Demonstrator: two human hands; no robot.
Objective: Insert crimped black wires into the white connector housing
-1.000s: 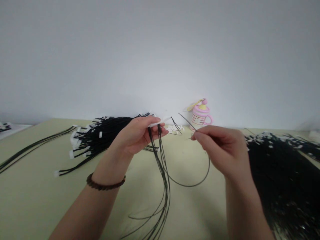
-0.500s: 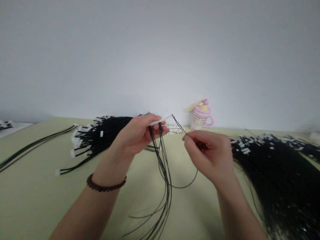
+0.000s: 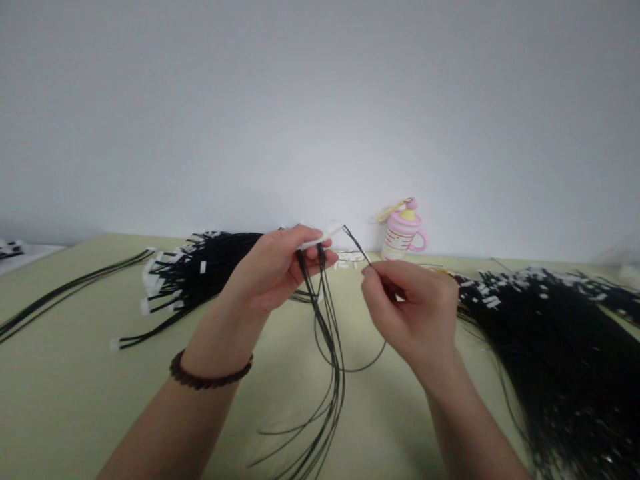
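green worktop: left hand grips black wires, right hand pinches a single wire, pink cup at far edge.

One pink cup. In front of it, two hands: left hand, right hand. One wire bunch, one single wire, one bracelet. Two wire heaps: left heap and right heap of cup, strands uncountable.

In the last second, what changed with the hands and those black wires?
The right hand slid left toward the left hand, bringing its pinched single wire close to the white connector; the wire's loop drew in. The left hand kept its grip on the connector and the hanging wires, in the same spot. The left wire pile, right wire pile and pink cup did not move.
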